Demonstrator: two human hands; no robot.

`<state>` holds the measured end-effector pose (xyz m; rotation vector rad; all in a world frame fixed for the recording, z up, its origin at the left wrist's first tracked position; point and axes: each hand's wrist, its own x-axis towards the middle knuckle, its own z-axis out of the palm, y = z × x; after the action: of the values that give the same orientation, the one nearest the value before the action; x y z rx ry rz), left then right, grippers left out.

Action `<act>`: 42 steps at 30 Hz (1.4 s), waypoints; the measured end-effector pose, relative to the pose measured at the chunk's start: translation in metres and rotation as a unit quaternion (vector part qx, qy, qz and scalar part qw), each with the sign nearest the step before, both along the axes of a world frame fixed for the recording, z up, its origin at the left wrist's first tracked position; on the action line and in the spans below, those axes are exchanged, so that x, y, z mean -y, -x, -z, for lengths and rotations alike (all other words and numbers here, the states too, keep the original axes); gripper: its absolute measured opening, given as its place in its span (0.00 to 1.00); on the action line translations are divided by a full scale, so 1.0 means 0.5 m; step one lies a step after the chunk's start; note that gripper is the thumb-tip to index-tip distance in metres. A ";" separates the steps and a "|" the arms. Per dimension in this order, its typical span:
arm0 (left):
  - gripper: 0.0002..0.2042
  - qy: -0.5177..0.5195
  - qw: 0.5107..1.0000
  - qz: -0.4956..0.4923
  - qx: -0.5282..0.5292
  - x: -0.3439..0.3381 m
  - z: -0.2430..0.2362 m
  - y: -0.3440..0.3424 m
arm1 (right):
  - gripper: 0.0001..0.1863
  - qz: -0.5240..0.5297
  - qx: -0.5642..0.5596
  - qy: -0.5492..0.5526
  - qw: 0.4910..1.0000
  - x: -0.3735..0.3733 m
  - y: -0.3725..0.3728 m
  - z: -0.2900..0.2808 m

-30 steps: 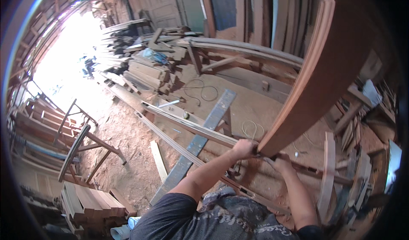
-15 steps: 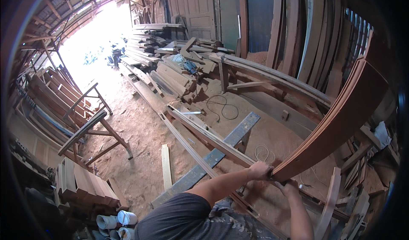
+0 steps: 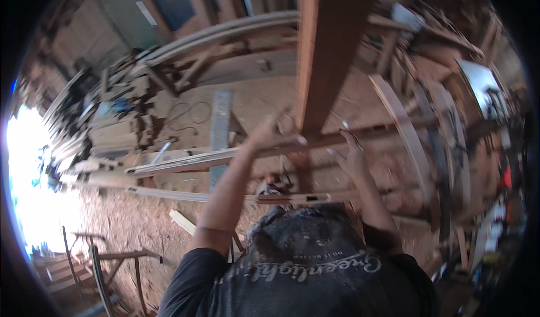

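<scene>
A stack of long brown planks (image 3: 337,41) runs from the top of the view down to its near end, between my two hands. My left hand (image 3: 275,134) is just left of that end, its fingers spread. On the other side, my right hand (image 3: 352,157) is raised with its fingers apart, away from the planks. Both hands look empty, though motion blurs them slightly. Below the planks' end a long wooden beam (image 3: 225,158) crosses the view; whether the planks rest on it I cannot tell. Nearer my body lies a slotted rail (image 3: 292,198).
A blue-grey board (image 3: 221,114) crosses under the beam. Loose timber (image 3: 118,131) is heaped at the left, with a wooden trestle (image 3: 121,255) lower down. At the right stand a curved-looking pale plank (image 3: 402,126) and more boards. A cable (image 3: 197,112) lies on the dusty floor.
The view has swung to the right, so the plank stack now appears near the middle. Both hands were gripping its near end; now they are apart from it with fingers spread.
</scene>
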<state>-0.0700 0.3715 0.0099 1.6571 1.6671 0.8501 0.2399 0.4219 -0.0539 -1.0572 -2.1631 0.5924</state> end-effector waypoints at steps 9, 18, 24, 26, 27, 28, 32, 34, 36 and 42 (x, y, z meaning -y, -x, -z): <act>0.34 -0.305 0.905 0.079 0.284 -0.073 -0.251 -0.087 | 0.20 0.220 0.040 -0.008 0.975 0.279 -0.222 0.038; 0.17 -0.433 0.860 -0.074 0.259 -0.044 -0.417 -0.119 | 0.21 0.310 -0.034 0.044 0.949 0.364 -0.199 0.086; 0.24 -0.413 0.815 -0.236 0.331 0.007 -0.402 0.164 | 0.15 0.262 -0.135 0.076 0.953 0.300 -0.222 0.016; 0.25 -0.438 0.809 -0.335 0.205 0.065 -0.381 0.121 | 0.13 0.265 -0.130 0.124 0.947 0.272 -0.238 -0.048; 0.25 -0.460 0.792 -0.344 0.207 0.092 -0.360 0.118 | 0.12 0.258 -0.129 0.103 0.952 0.254 -0.262 -0.066; 0.25 -0.472 0.779 -0.336 0.240 0.106 -0.329 0.115 | 0.12 0.255 -0.128 0.086 0.955 0.235 -0.287 -0.077; 0.25 -0.487 0.721 -0.352 0.345 0.184 -0.180 0.052 | 0.10 0.290 -0.098 0.012 0.952 0.164 -0.443 -0.105; 0.25 -0.492 0.686 -0.369 0.390 0.243 -0.109 0.013 | 0.11 0.319 -0.136 -0.018 0.938 0.102 -0.567 -0.079; 0.26 -0.497 0.646 -0.386 0.432 0.308 -0.038 -0.024 | 0.13 0.390 -0.149 0.096 0.904 0.056 -0.662 -0.104; 0.24 -0.488 0.518 -0.414 0.568 0.468 0.188 -0.115 | 0.23 0.425 -0.057 0.024 0.903 -0.167 -0.956 -0.066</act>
<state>-0.0126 0.1377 -0.0840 0.1016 0.7517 2.8790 0.7178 0.5053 -0.0210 -1.7722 -1.3743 0.2721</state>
